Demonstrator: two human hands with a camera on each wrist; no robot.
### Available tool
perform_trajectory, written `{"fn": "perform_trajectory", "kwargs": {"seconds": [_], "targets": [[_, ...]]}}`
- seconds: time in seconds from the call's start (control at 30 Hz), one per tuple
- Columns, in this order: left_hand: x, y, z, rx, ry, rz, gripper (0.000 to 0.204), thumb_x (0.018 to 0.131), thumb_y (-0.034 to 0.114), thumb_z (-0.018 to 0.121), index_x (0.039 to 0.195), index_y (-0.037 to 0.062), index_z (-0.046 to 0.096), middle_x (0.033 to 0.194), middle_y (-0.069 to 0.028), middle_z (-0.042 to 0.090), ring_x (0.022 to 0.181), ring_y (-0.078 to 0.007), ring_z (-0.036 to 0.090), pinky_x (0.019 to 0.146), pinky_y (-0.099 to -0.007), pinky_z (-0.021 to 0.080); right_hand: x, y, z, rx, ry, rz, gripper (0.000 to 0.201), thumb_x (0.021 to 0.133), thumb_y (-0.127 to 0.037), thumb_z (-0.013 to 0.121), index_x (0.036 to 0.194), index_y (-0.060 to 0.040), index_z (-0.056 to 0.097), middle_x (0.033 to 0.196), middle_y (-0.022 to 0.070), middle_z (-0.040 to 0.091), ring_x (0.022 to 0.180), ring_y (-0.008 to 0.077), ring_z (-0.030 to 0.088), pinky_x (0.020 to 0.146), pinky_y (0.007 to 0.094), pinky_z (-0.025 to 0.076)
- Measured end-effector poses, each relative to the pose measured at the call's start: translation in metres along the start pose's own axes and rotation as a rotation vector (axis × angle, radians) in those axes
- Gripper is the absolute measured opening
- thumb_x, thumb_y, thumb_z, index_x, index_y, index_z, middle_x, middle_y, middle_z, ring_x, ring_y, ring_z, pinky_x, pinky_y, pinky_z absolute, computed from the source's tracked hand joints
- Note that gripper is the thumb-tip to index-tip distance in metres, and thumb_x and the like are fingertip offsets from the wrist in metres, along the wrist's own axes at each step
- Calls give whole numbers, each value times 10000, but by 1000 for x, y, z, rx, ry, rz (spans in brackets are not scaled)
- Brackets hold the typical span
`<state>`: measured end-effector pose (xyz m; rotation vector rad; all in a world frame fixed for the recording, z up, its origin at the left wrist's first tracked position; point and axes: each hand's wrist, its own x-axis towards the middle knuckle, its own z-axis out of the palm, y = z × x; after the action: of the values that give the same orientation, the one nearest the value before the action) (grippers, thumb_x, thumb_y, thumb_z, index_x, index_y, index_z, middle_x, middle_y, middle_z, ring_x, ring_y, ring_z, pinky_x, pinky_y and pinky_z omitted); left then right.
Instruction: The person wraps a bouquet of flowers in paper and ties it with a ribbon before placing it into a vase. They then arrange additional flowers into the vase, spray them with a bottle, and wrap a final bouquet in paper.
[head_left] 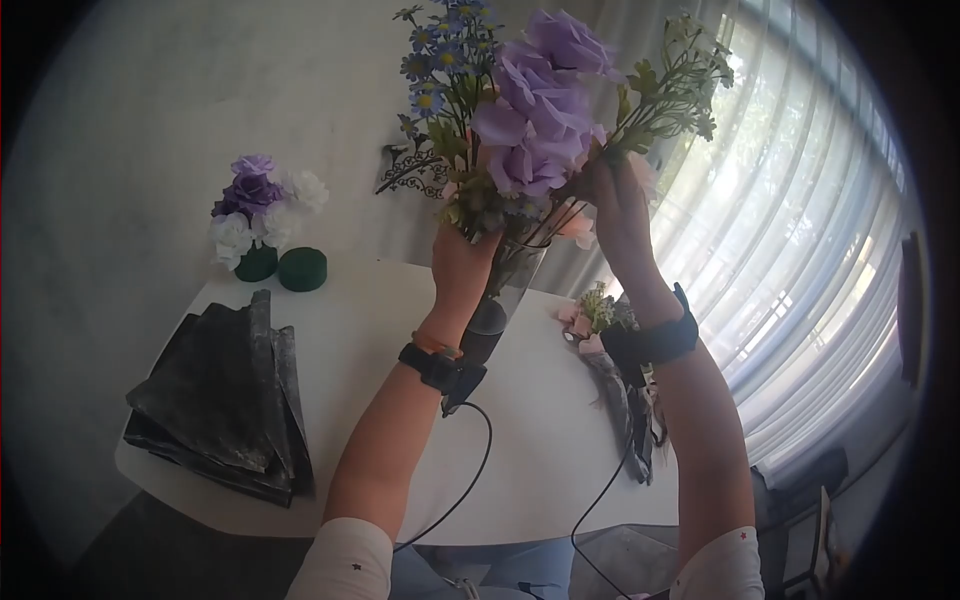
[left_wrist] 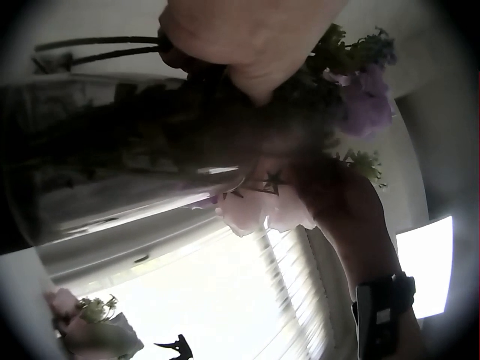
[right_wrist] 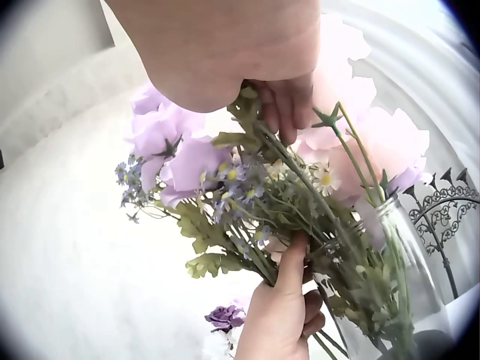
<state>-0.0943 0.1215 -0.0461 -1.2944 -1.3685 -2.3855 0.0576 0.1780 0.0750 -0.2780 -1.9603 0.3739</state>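
A clear glass vase point(head_left: 510, 285) stands on the table, holding flowers with dark stems. Tall purple roses point(head_left: 540, 100) and a spray of small blue daisies point(head_left: 440, 60) rise above it. My left hand point(right_wrist: 277, 319) grips a bunch of thin green stems beside the vase mouth, thumb laid along them; the stem ends point(left_wrist: 105, 49) stick out below it, outside the glass. Higher up, my right hand point(head_left: 622, 205) has its fingers curled round a leafy green stem point(right_wrist: 281, 150) among the blooms. Pale pink flowers point(right_wrist: 375, 142) stand behind, close to the right fingers.
Dark wrapping paper point(head_left: 215, 390) lies folded at the table's left. Behind it are purple and white flowers point(head_left: 255, 195) and a green foam block point(head_left: 303, 269). A wrapped pink bouquet point(head_left: 600, 330) lies on the right. Cables hang from both wrists; a curtained window point(head_left: 800, 250) fills the right.
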Motion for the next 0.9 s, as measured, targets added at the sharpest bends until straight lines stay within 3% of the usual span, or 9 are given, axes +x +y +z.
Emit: {"fn": "perform_trajectory", "kwargs": {"seconds": [0.1,0.33,0.4,0.43,0.53,0.63,0.7,0.8,0.9], "targets": [[6,0,-1,-81,-24,-21,362,802,162,663,1094,-34,579,1026,-165,653,957,-301,623,840,-362,456,6,-5,4,134,64,28,195,997,-170,425,1106,-16,476,902,95,597,794,175,586,741,317,486],[13,1,-8,-72,-55,-69,319,819,219,641,1007,-37,615,908,-167,675,843,-279,639,780,-357,467,17,-15,7,-75,118,71,207,1006,-198,410,1066,-7,465,909,127,583,835,228,608,719,337,480],[15,1,-10,-86,-52,-44,328,823,241,640,1013,-26,616,899,-163,677,825,-278,639,769,-356,468,22,4,7,-466,151,-274,224,970,-194,471,1051,11,512,932,162,588,865,308,605,756,376,467],[15,0,-9,-90,-49,-45,328,823,241,640,1013,-26,616,899,-163,677,825,-278,639,769,-356,468,20,2,7,-469,148,-277,224,970,-194,471,1051,11,512,932,162,588,865,308,605,756,376,467],[14,-2,-9,-113,-41,-60,327,822,252,641,1010,-16,624,888,-158,681,825,-278,641,768,-359,468,11,-1,10,-474,-187,-181,203,827,-159,617,878,35,652,1034,183,576,976,350,562,835,408,436],[14,0,-8,-125,-30,-71,319,822,255,642,991,-16,636,875,-158,682,820,-280,642,766,-362,469,-1,-4,9,-461,-334,-180,196,789,-160,650,827,32,665,1060,174,572,1019,346,543,845,400,435],[14,1,-9,-100,-49,-97,308,823,252,641,974,-16,646,863,-159,682,818,-281,645,760,-365,470,-5,-10,9,-542,-315,-252,227,763,-172,676,873,26,661,1054,174,573,1067,348,522,880,397,431],[14,-4,-7,-92,-16,-57,308,825,251,639,968,-21,650,858,-164,682,809,-293,648,751,-371,471,-8,-32,11,-693,-192,-146,247,753,-138,684,935,23,638,1031,171,571,1056,331,543,892,375,441],[15,0,-9,-93,-9,-48,314,819,247,639,969,-29,648,853,-172,683,802,-310,652,745,-377,472,-7,-46,13,-439,34,-181,278,748,-106,685,982,25,607,995,170,566,1009,303,570,859,367,456]]}}
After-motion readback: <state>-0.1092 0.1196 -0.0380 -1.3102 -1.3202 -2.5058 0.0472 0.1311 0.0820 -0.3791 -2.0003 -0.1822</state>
